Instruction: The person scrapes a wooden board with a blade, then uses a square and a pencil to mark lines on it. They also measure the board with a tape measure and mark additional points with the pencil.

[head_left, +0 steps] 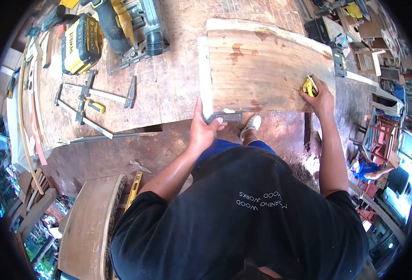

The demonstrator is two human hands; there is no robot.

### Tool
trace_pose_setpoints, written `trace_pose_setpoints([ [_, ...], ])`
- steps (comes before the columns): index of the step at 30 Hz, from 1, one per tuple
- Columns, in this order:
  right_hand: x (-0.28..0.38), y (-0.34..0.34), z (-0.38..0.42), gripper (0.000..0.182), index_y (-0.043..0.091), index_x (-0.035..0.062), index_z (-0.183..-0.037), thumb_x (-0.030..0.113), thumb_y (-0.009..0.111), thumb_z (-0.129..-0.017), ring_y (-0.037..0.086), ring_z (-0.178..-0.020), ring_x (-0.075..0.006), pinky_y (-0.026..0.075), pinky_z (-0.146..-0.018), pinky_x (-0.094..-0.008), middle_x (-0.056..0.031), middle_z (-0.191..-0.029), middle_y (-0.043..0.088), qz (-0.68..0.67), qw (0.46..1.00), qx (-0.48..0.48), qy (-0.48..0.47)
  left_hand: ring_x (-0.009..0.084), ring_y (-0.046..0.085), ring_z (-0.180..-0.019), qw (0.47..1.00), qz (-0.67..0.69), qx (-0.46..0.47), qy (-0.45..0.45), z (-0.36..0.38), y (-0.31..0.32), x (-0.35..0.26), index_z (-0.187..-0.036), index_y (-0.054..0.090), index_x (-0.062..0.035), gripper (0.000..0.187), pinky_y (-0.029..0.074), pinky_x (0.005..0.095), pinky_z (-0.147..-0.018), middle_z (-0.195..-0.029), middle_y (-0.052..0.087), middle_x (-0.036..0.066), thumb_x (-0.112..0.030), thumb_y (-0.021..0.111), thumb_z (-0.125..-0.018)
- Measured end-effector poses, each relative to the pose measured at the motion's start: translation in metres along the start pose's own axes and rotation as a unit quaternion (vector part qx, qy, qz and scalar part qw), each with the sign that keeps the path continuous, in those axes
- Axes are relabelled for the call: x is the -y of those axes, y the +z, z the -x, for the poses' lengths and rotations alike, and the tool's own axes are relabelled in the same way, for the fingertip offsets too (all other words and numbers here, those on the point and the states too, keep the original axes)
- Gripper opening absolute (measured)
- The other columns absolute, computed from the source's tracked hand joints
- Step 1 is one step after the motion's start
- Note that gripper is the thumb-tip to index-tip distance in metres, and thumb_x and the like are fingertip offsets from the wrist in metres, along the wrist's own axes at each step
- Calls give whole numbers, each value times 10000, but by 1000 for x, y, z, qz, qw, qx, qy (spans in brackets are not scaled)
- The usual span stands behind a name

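A wooden slab [271, 70] with a rough far edge lies on the workbench in front of me. My left hand [205, 130] is at its near left corner, thumb pressed on the dark stock of a try square [205, 74]. The square's pale blade runs along the slab's left end, and its stock lies by the near edge. My right hand [321, 96] rests over the slab's right part, fingers closed around a small yellow-and-black tape measure [310, 87]. The palm side of that hand is hidden.
Left on the workbench [178, 93] lie bar clamps [82, 95], a yellow battery pack [80, 44] and power tools [122, 25]. A black clamp-like piece [339, 63] touches the slab's right end. Another slab [91, 224] and a spirit level [134, 189] stand lower left. A person [368, 169] is far right.
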State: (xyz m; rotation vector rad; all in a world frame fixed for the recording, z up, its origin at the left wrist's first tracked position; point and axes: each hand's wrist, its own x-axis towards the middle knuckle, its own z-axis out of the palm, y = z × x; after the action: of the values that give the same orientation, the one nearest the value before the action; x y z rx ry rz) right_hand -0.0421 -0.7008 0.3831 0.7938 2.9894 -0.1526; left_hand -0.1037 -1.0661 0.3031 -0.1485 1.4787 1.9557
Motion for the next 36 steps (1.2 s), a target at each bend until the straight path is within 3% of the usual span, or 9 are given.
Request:
trace_pose_setpoints([
  [12,-4,1,2,778,517,162,-1346,406,796,-662,579,-1112,-327,477,-916,-397,-133,-1288,559,-25,999,13,15,244,676,-828,999,17,46,14,-1,-24,4,-1502,-6,-125,841,594,300,-697,-1167,557,204,136,489,-875],
  [16,-13,7,5,759,541,109,-1315,400,805,-666,626,-1022,-307,500,-872,-385,-131,-1204,609,-35,998,-43,-18,223,675,-732,989,-138,-12,-42,9,-80,-34,-1495,95,-95,763,593,284,-626,-1069,585,161,73,527,-888],
  [23,62,-16,34,718,573,28,-1260,272,861,-649,635,-971,-213,476,-899,-330,-151,-1079,667,-338,931,128,-50,178,668,-694,907,-418,-54,5,-18,-125,-93,-1382,396,-21,558,546,288,-564,-1034,620,149,-35,625,-874],
  [25,85,-13,38,712,573,25,-1253,290,858,-656,631,-970,-223,473,-904,-331,-145,-1073,664,-369,912,145,-108,191,656,-774,575,-711,-255,314,-22,-125,-80,-1318,476,-18,492,539,345,-667,-982,634,159,-133,652,-873],
  [26,92,-7,36,709,572,23,-1249,299,857,-661,626,-974,-222,470,-905,-331,-140,-1078,659,-387,899,158,-130,191,656,-774,574,-711,-251,320,-19,-117,-79,-1318,476,-18,492,539,345,-667,-982,634,159,-133,652,-873],
  [28,110,-13,38,663,566,35,-1252,225,834,-677,592,-1037,-179,456,-920,-308,-96,-1118,637,-459,844,255,-111,222,647,-918,740,-572,-195,297,-4,-92,-77,-1287,509,-21,488,518,350,-820,-1135,607,144,-187,683,-862],
  [29,117,-12,40,698,568,23,-1240,287,846,-656,607,-1014,-210,469,-898,-325,-118,-1103,643,-460,840,240,-160,213,647,-921,899,-409,-101,124,18,-55,-90,-1260,532,-23,428,519,338,-809,-1160,602,142,-212,649,-895],
  [32,132,4,41,751,583,12,-1186,394,858,-601,638,-964,-285,494,-849,-353,-158,-1041,663,-426,827,184,-316,174,646,-887,989,-88,85,81,25,-2,-51,-1235,539,-6,367,527,293,-739,-1051,641,114,-216,599,-940],
  [36,128,-26,54,699,615,26,-1109,427,839,-581,640,-916,-348,500,-783,-403,-187,-968,669,-290,862,211,-359,121,618,-790,985,-131,54,99,23,44,-28,-1198,553,22,332,518,247,-697,-937,654,96,-184,591,-940],
])
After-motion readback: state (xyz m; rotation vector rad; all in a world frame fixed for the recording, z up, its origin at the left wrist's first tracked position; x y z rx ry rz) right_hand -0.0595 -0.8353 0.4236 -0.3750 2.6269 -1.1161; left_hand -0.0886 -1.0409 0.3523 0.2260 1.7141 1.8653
